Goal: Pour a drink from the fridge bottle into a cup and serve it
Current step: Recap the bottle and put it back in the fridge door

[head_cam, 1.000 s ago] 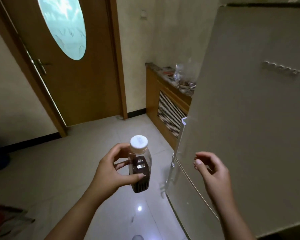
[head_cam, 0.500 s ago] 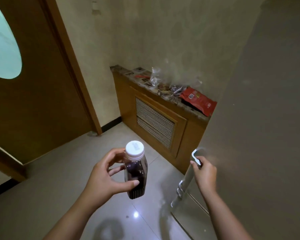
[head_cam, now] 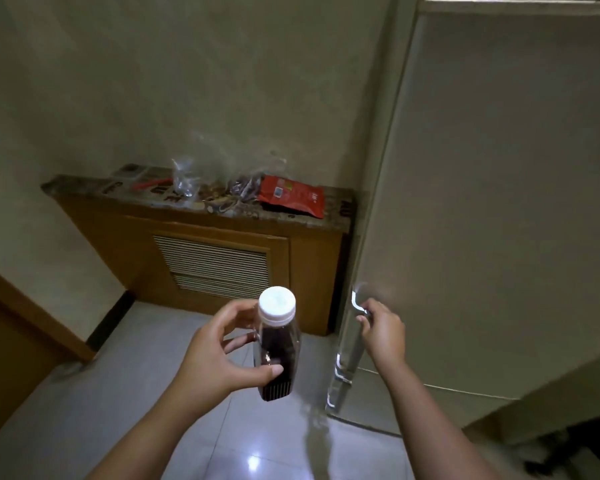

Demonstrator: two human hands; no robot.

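My left hand (head_cam: 219, 355) grips a clear plastic bottle (head_cam: 277, 355) of dark drink with a white cap, held upright over the floor at lower centre. My right hand (head_cam: 383, 332) is closed on the silvery handle (head_cam: 355, 301) at the left edge of the pale fridge door (head_cam: 499, 202), which fills the right side. No cup is in view.
A low wooden cabinet (head_cam: 222, 258) with a slatted vent stands against the wall beside the fridge. On its stone top lie a red packet (head_cam: 291, 199) and clear plastic bags. A wooden door frame (head_cam: 32, 317) is at the left. Glossy floor tiles lie below.
My right hand went from open in the air to gripping the fridge door handle. The view has swung right, and the fridge door now stands nearer the cabinet. The bottle stays in my left hand.
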